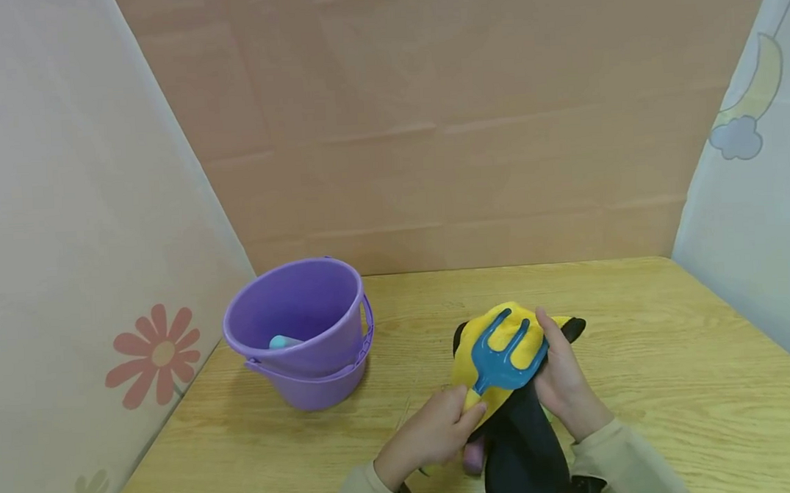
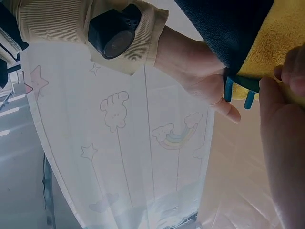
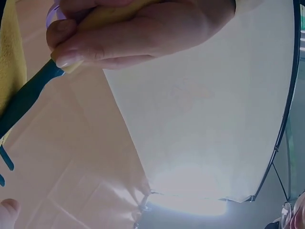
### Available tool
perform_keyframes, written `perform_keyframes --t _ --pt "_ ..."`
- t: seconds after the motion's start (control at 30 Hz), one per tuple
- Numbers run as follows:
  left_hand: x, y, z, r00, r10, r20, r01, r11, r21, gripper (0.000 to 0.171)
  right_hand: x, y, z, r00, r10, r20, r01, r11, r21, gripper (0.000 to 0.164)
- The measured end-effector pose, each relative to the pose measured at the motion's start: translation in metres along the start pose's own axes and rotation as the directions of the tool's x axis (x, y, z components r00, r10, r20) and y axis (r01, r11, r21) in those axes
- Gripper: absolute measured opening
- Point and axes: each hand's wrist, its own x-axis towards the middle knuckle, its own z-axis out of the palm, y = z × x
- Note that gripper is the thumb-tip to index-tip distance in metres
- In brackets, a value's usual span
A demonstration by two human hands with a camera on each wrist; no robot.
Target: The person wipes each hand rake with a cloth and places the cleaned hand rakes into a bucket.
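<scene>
blue fork [image 1: 496, 368] slants from left hand [image 1: 436, 427], tines [image 1: 519, 336] pointing forward-right.

Purple bucket [image 1: 314, 358] on wooden table [image 1: 652, 368] near flower-printed sheet [image 1: 70, 231].

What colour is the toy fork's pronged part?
Blue; the pronged part shows best in the head view.

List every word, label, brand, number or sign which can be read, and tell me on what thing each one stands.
None: no readable text shows in any view.
Toy fork, purple bucket, yellow fleece: no lettering visible.
Wall sheets: drawings only, such as the red flower, crescent moon and rainbow.
Right-wrist camera: too dark to tell whether it bears print.
</scene>
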Motion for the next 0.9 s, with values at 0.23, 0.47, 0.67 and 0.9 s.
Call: perform_keyframes --t 0.23,0.47,0.67,0.9 --pt "0.0004 -0.0019 0.0001 1.0 -0.003 0.01 0.003 1.0 -0.005 0.027 0.0023 -0.0004 -0.0023 0.999 -0.028 -0.043 0.027 1.0 -0.011 0.019" --pt "0.0 -0.0045 -0.0004 1.0 0.015 -0.005 -0.015 0.998 0.058 0.025 0.0018 -0.001 -0.0013 0.986 -0.119 -0.121 0.098 0.981 -0.168 0.01" --pt "-0.0008 -0.0076 -0.0012 1.0 -0.002 0.029 0.002 1.0 0.006 0.024 0.0026 -0.0001 -0.0015 0.969 -0.187 -0.164 0.11 0.915 -0.388 0.018" --pt "-0.0022 -0.0091 -0.0025 0.997 -0.052 0.053 0.054 0.998 -0.037 0.021 0.0012 0.0011 0.0012 0.949 -0.266 -0.169 0.154 0.86 -0.486 0.021"
